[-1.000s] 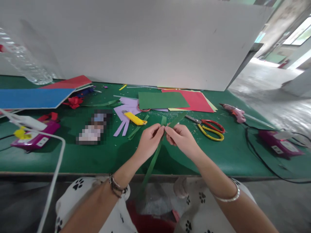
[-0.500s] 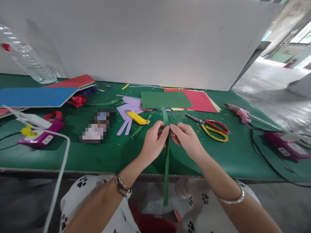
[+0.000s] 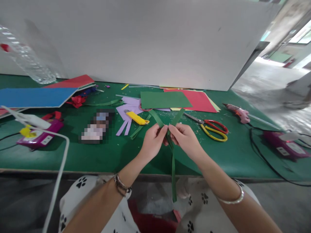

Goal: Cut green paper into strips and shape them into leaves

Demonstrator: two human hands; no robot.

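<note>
My left hand (image 3: 153, 140) and my right hand (image 3: 184, 137) meet above the green table (image 3: 102, 155), both pinching green paper strips (image 3: 173, 171). Two short ends fan up and away from my fingertips, one to the left, one to the right. A long tail hangs straight down past the table's front edge toward my lap. A yellow utility knife (image 3: 136, 118) lies just beyond my left hand. Red-and-yellow scissors (image 3: 211, 128) lie to the right of my right hand.
Green (image 3: 164, 99) and red (image 3: 199, 100) paper sheets lie at the back, purple cut paper (image 3: 126, 111) beside them. A blue sheet (image 3: 34, 96), a plastic bottle (image 3: 23, 58) and a magenta device (image 3: 40, 134) are at the left; a pink glue gun (image 3: 236, 111) and cables at the right.
The hanging tail of the strips has swung from slanting left to straight down. The upper ends have spread apart into a V. My hands stay pinched together.
</note>
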